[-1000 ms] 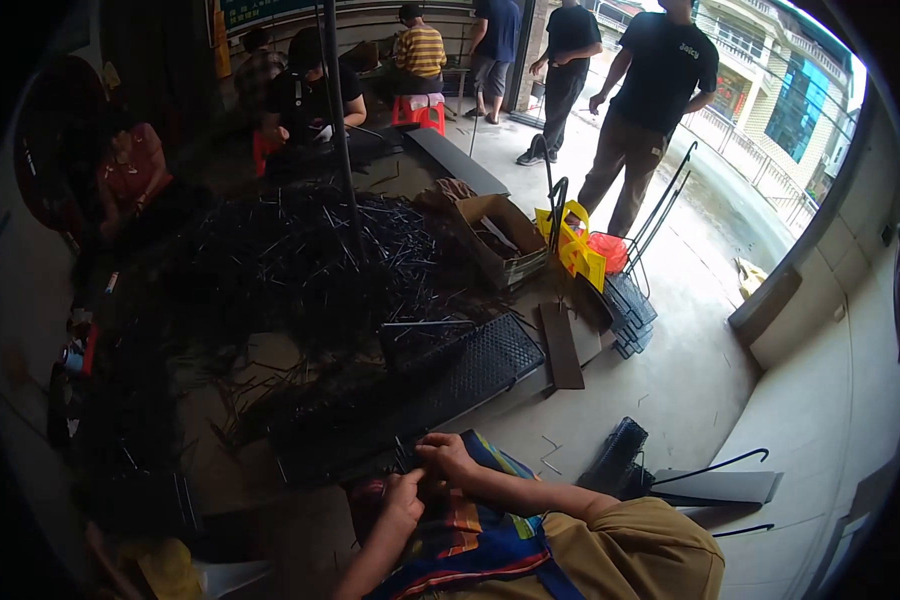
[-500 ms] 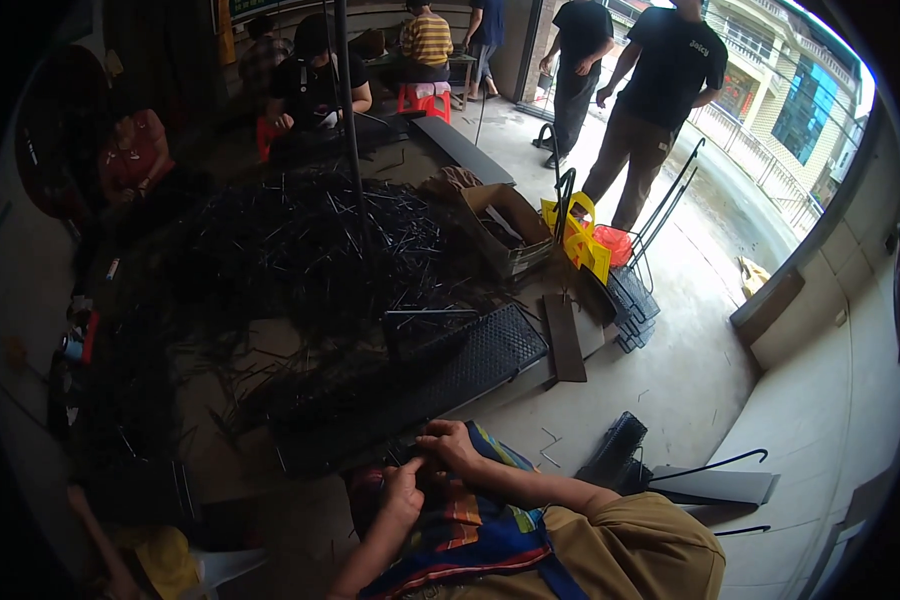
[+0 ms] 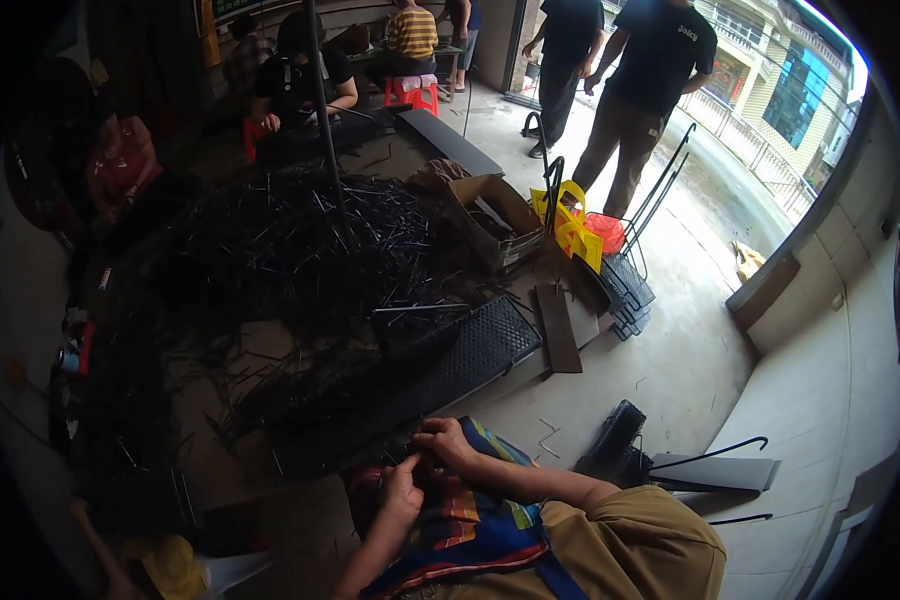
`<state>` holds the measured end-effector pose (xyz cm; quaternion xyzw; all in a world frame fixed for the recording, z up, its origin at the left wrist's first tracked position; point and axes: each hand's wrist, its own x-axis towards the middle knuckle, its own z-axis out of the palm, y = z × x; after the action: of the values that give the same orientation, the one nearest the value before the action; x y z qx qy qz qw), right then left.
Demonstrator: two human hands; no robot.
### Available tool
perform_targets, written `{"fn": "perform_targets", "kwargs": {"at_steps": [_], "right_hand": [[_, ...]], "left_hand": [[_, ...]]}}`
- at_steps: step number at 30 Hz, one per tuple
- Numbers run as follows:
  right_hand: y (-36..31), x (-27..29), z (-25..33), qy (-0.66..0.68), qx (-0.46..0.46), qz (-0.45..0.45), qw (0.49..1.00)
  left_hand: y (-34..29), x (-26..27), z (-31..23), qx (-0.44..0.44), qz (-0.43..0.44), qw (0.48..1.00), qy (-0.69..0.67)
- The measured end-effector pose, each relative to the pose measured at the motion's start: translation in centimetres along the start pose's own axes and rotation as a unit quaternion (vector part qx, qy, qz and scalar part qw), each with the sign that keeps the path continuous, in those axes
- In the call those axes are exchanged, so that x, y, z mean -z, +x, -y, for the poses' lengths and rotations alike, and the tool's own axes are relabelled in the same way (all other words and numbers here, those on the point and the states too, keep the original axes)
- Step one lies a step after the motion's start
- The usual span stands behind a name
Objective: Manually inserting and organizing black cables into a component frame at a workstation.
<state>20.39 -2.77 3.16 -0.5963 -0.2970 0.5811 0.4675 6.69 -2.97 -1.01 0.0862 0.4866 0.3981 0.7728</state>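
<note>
The black mesh panel [image 3: 480,345] slants from near left to far right, just beyond both hands. The right hand [image 3: 448,445] is bent narrow; the left hand [image 3: 402,488] points its index finger at it. Whether either grips anything I cannot tell. Their pose has hardly changed, suggesting fine work at one spot. A multicoloured apron [image 3: 463,527] lies beneath; farther, dark rods [image 3: 270,228] are heaped left of a cardboard box [image 3: 518,252].

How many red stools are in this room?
1 for certain: a red stool at the back, under the person in the striped shirt. The red patch beside the seated person in black may be another, mostly hidden.
</note>
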Motion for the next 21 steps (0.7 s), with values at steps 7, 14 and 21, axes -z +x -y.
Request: {"fn": "perform_targets", "kwargs": {"at_steps": [7,14,21], "right_hand": [[-0.8,-0.4,-0.7,-0.036,0.019,0.008,0.999],[-0.1,0.6,1.5,0.111,0.007,-0.013,0.994],[4.5,4.5,2.5,0.249,0.054,-0.140,0.957]], "left_hand": [[-1.1,1.1,0.5,0.023,0.011,1.000,-0.006],[-0.9,0.1,0.0,0.000,0.036,0.999,0.017],[-0.9,0.8,-0.8,0.059,0.020,0.998,-0.029]]}}
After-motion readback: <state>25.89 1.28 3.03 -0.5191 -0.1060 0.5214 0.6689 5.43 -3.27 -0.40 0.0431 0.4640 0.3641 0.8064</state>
